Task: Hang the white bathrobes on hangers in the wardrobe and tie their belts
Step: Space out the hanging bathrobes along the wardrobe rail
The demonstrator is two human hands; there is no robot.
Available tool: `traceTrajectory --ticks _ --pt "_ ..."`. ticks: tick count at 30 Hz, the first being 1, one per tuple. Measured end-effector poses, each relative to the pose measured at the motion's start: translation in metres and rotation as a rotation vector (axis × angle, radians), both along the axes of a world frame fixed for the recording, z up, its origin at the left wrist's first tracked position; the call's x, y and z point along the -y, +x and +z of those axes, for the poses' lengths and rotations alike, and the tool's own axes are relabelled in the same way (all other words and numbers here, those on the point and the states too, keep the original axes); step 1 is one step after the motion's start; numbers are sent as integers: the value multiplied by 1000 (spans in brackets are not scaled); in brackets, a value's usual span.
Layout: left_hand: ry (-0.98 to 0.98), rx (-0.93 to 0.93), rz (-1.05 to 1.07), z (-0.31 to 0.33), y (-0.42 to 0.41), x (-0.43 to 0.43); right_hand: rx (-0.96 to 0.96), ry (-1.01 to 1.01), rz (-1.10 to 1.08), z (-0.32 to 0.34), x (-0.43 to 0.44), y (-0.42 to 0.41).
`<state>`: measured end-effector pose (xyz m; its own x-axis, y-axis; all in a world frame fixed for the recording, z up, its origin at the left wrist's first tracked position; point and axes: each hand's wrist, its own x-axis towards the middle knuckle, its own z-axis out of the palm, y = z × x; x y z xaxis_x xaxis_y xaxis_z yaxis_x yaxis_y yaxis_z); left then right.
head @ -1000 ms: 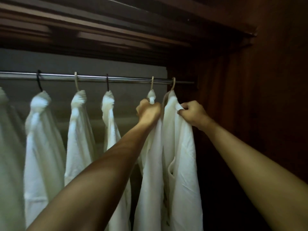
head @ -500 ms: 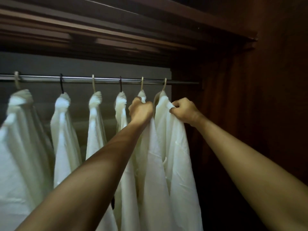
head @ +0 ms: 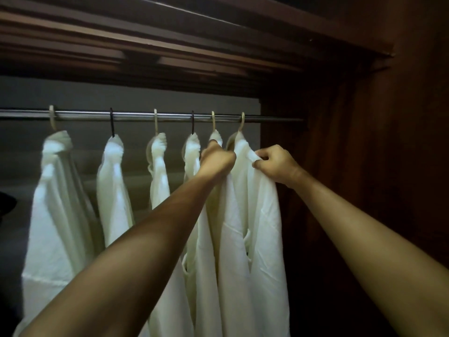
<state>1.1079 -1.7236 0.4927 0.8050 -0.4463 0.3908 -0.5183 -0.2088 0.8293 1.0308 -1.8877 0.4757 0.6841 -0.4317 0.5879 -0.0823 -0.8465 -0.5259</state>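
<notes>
Several white bathrobes hang side by side on hangers from a metal rail (head: 136, 116) inside a dark wooden wardrobe. The rightmost bathrobe (head: 262, 234) hangs near the wardrobe's right wall. My right hand (head: 274, 164) pinches its collar near the shoulder. My left hand (head: 217, 160) grips the cloth at the neck between that robe and the neighbouring bathrobe (head: 206, 276), just below the pale hanger hooks (head: 241, 121). Which of the two robes the left hand holds I cannot tell. No belt is visible.
The wardrobe's right side wall (head: 364, 190) stands close beside the last robe. A wooden shelf (head: 170, 52) runs above the rail. More bathrobes (head: 60, 215) fill the rail to the left. A grey back panel (head: 121, 96) shows behind.
The view has shifted, bringing one more robe into sight at the left. Both hands keep their hold at the collars of the two right-hand robes, and those two hangers sit a little closer together.
</notes>
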Motion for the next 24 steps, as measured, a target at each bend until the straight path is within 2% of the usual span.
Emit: traceTrajectory --ticks 5,9,15,20,24 --pt "120 118 5 6 10 2 -58 16 -48 3 3 6" --pt "256 392 137 19 11 7 -114 -22 -77 17 12 19" --pt "350 760 328 59 48 14 -29 3 -87 44 25 50" --pt "482 714 368 87 92 19 47 -70 -89 65 36 73" --pt "563 705 284 98 108 23 53 -96 -63 66 47 90"
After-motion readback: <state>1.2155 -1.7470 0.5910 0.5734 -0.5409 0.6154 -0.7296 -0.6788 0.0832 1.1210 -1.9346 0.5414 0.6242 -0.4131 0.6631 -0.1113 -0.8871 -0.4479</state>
